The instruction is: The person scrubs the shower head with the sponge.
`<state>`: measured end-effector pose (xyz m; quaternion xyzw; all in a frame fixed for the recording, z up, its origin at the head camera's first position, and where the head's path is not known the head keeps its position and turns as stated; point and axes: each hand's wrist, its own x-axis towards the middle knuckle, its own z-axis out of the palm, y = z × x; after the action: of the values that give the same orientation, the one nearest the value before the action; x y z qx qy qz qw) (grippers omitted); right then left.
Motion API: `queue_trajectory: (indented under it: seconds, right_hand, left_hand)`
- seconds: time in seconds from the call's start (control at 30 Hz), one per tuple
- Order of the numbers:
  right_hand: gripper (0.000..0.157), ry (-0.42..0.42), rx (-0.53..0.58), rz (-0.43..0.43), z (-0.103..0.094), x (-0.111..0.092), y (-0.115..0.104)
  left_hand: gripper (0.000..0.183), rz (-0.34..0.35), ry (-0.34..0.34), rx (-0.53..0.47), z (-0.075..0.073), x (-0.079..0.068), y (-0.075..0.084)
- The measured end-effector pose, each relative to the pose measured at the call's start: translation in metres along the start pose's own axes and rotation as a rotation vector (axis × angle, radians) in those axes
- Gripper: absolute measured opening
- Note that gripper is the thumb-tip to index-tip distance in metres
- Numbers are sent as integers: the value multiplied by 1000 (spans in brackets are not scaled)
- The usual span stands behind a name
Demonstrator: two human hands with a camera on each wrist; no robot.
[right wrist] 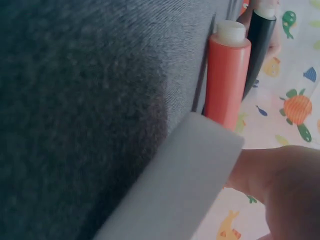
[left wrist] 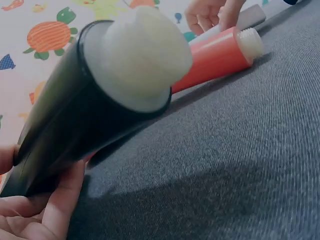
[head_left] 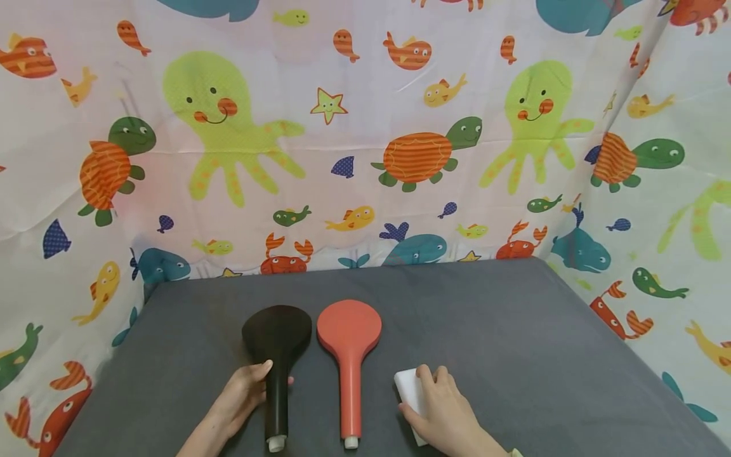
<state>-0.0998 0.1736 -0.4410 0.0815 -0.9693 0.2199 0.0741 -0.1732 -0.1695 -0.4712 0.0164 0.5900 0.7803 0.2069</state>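
My left hand (head_left: 238,395) grips the handle of a black shower head (head_left: 278,339), thumb on top and fingers round the far side. Its handle points toward me and ends in a white threaded stub (left wrist: 145,57), large in the left wrist view. Just right of it lies a red shower head (head_left: 349,333), also with its round head away from me and a white threaded end (right wrist: 230,33). Farther right, my right hand (head_left: 448,412) holds a white rectangular block (head_left: 410,388) by its sides, thumb on the left. In the right wrist view the block's smooth end (right wrist: 185,170) fills the foreground.
All of this is on a grey cloth-covered table (head_left: 485,317). Behind it and along both sides hangs a white curtain (head_left: 354,209) printed with sea animals. The red shower head lies between my two hands.
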Motion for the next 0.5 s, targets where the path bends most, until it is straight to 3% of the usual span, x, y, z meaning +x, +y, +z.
queue_trajectory:
  seconds: [0.27, 0.5]
  right_hand:
    - [64, -60, -71, 4, 9, 7, -2]
    - [66, -33, -112, -2, 12, 11, -5]
  left_hand:
    - [40, -28, 86, 45, -1, -2, -2]
    - [42, -3, 168, 223, 4, -6, -3]
